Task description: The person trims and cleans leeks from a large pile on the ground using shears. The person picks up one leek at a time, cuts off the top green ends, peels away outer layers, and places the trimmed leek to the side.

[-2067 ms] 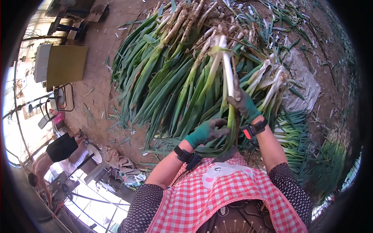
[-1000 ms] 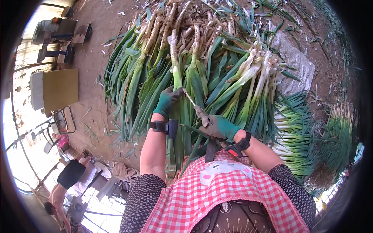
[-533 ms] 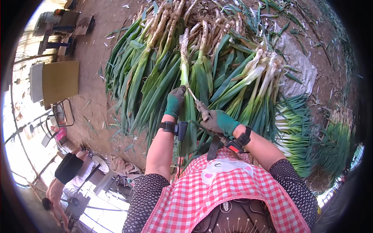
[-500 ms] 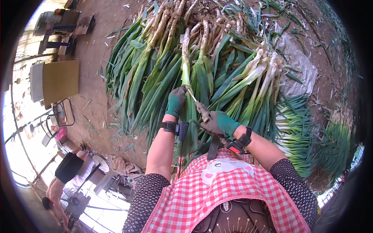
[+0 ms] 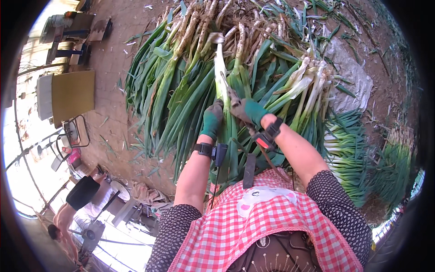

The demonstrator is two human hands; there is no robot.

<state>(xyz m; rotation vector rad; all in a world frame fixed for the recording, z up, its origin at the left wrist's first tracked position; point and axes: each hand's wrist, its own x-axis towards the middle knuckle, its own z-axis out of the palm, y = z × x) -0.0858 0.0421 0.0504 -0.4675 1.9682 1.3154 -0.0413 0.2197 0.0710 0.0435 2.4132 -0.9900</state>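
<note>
A long green onion [image 5: 219,68] lies over the heap, its lower stalk bare and white, with loose brownish skin bunched near its root end. My left hand [image 5: 213,119], in a green glove with grey fingers, is closed around its green part. Just right of the stalk, my gloved right hand [image 5: 249,112] grips a slim nozzle tool [image 5: 233,96] with a grey wrapped body. The tool's tip rests at or very near the stalk; contact cannot be made out. Unpeeled green onions [image 5: 186,36] with soil-stained stalks lie beneath and beyond both hands.
Stacked white-stalked green onions [image 5: 342,158] lie to the right, beside a pale plastic sheet [image 5: 346,72]. Another bundle [image 5: 394,154] sits farther right. At left stand a yellowish board [image 5: 72,96] and a metal-framed chair [image 5: 74,133]. Another person [image 5: 81,195] is at lower left.
My right hand and the tool have moved up and left along the stalk. My left hand has shifted slightly right. Dirty outer skin has slid toward the root end, baring white stalk.
</note>
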